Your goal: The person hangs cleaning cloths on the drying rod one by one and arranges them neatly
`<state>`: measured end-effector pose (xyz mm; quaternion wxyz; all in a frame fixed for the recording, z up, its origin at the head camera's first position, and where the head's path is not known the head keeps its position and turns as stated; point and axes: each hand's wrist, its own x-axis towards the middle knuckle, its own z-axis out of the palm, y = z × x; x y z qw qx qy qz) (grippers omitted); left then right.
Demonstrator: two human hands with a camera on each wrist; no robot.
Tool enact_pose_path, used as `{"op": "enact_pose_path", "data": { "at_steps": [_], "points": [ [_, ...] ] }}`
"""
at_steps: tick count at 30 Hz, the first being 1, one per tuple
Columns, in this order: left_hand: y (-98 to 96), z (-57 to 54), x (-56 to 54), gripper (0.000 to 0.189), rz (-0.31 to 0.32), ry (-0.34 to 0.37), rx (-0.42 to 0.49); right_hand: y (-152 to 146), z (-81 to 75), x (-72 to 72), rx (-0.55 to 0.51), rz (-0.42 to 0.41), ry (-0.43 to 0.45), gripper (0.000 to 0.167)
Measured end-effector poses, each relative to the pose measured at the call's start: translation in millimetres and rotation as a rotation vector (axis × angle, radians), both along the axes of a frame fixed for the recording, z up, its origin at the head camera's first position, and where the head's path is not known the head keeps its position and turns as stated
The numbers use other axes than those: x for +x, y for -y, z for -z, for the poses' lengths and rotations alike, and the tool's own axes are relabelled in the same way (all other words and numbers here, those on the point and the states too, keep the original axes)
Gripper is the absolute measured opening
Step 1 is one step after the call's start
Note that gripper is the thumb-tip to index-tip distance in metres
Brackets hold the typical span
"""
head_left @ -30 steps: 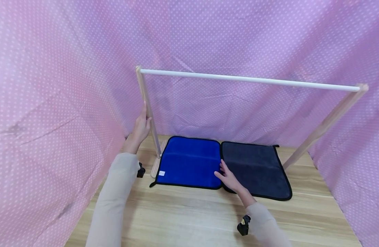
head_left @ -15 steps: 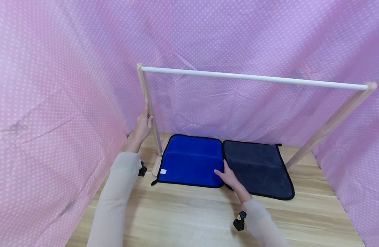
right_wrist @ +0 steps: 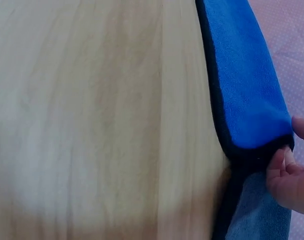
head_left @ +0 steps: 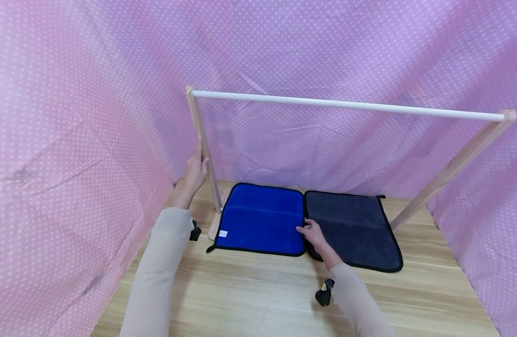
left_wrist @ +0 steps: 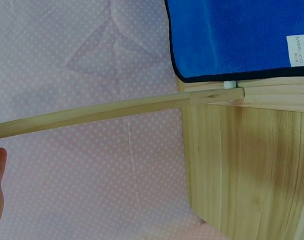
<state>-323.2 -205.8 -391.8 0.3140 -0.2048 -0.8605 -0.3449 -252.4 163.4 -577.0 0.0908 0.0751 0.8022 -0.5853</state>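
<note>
A blue microfiber towel (head_left: 260, 220) with black edging and a white label lies flat on the wooden surface. Beside it, on the right, is a dark grey towel (head_left: 351, 229). My right hand (head_left: 315, 235) pinches the blue towel's right edge where the two meet; in the right wrist view the thumb is on the blue pile and the curled fingers are at the black border. My left hand (head_left: 194, 173) rests against the left wooden post (head_left: 203, 135) of a drying rack, fingers straight. Only its thumb side shows in the left wrist view, below the post (left_wrist: 102, 112).
A white rail (head_left: 347, 104) spans the rack above the towels, up to the right wooden post (head_left: 456, 166). The left foot (head_left: 216, 227) of the rack lies beside the blue towel. Pink dotted curtain (head_left: 284, 51) encloses the wooden table (head_left: 250, 295) at the back and sides.
My right hand's thumb and fingers have drawn together onto the blue towel's edge. The left hand stays at the post. The whole view has shifted slightly.
</note>
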Motion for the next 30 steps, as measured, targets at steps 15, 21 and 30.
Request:
{"op": "enact_pose_path", "data": {
  "at_steps": [15, 21, 30],
  "points": [
    [-3.0, -5.6, 1.6, 0.062, 0.012, 0.059, 0.001, 10, -38.6, -12.0, -0.175, -0.160, 0.043, 0.012],
    [-2.4, -6.6, 1.9, 0.062, 0.014, 0.057, -0.020, 14, -71.3, -18.3, -0.117, -0.349, -0.042, 0.047],
    [-0.3, -4.5, 3.4, 0.062, 0.003, 0.059, 0.005, 23, -131.3, -15.8, -0.004, -0.541, -0.225, 0.052]
  ]
}}
